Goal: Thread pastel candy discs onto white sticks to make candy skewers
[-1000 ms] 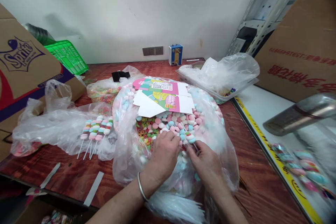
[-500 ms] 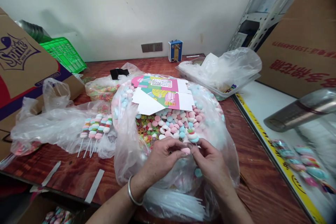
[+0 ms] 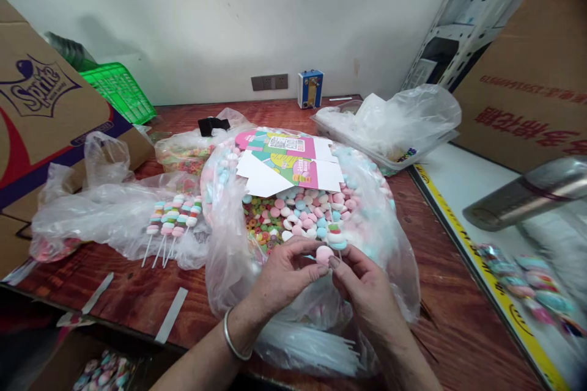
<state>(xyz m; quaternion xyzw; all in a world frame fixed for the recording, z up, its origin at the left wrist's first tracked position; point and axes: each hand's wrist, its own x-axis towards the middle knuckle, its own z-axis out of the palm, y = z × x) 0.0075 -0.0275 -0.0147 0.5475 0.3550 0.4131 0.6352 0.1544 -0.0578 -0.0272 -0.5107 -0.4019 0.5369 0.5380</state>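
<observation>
Between the thumb and fingers of my left hand point(image 3: 291, 272) is a pink marshmallow point(image 3: 324, 255), its flat face turned up. My right hand point(image 3: 364, 278) pinches a candy skewer point(image 3: 337, 238), a white stick threaded with blue and white marshmallows and red and green pieces. The two hands nearly meet, and the marshmallow sits just left of the skewer. Beneath them lies a large clear plastic bag point(image 3: 224, 256) with loose pink, white and blue marshmallows point(image 3: 302, 214) and ring-shaped gummies point(image 3: 263, 220). A bundle of white sticks point(image 3: 312, 351) lies in plastic near my forearms.
Several finished skewers point(image 3: 174, 217) rest on plastic at left. A printed card point(image 3: 288, 162) lies on the bag. Around stand a Sprite carton point(image 3: 41, 116), a green basket point(image 3: 121, 91), a lidded tub point(image 3: 389, 159), a blue box point(image 3: 310, 89) and a steel flask point(image 3: 527, 192).
My left hand has turned the pink marshmallow so its flat face shows more, closer to the skewer. The whole view has shifted slightly; the right hand keeps its pinch.
</observation>
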